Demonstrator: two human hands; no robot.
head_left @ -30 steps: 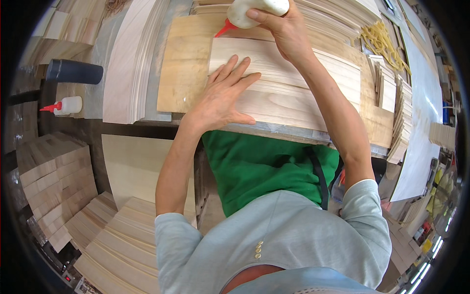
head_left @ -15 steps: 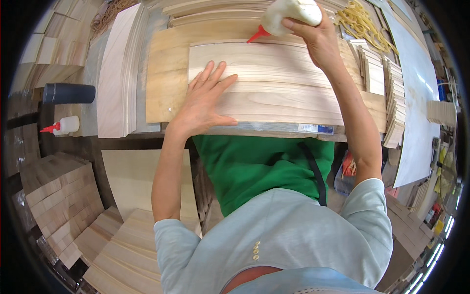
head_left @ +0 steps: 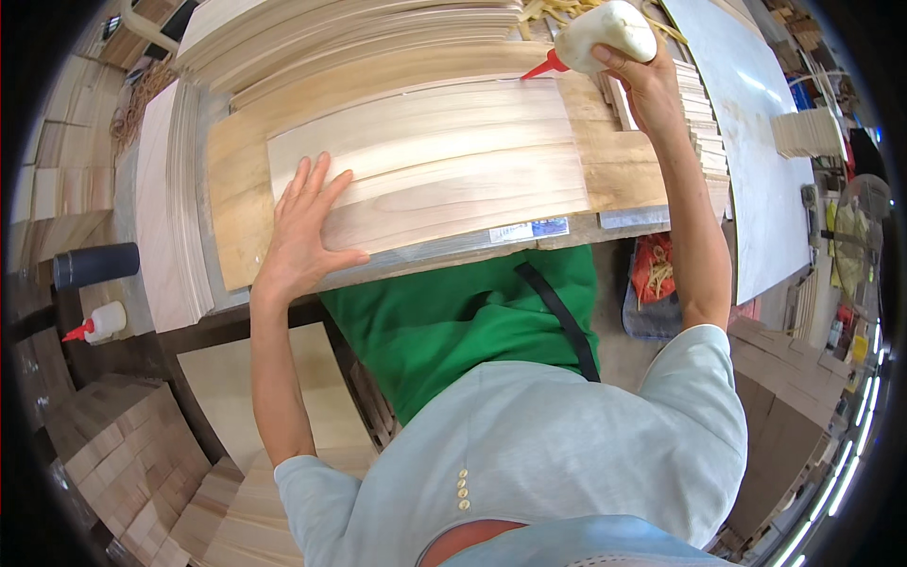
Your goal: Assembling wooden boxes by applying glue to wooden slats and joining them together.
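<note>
L hand [head_left: 307, 231] flat on wood sheet [head_left: 444, 161]; R hand [head_left: 647, 80] grips glue bottle [head_left: 605, 33].

Woodworking workshop, veneer or panel gluing station. Evidence: workbench [head_left: 652, 203] bearing a pale wood sheet [head_left: 435, 170] under the left hand [head_left: 302, 231]; stacked thin boards [head_left: 312, 33] beyond the hands; further veneer stacks [head_left: 170, 227] left of that hand; a second glue bottle [head_left: 99, 323] on a side surface; cut wood blocks [head_left: 104, 463] piled below; green apron [head_left: 463, 317].
</note>
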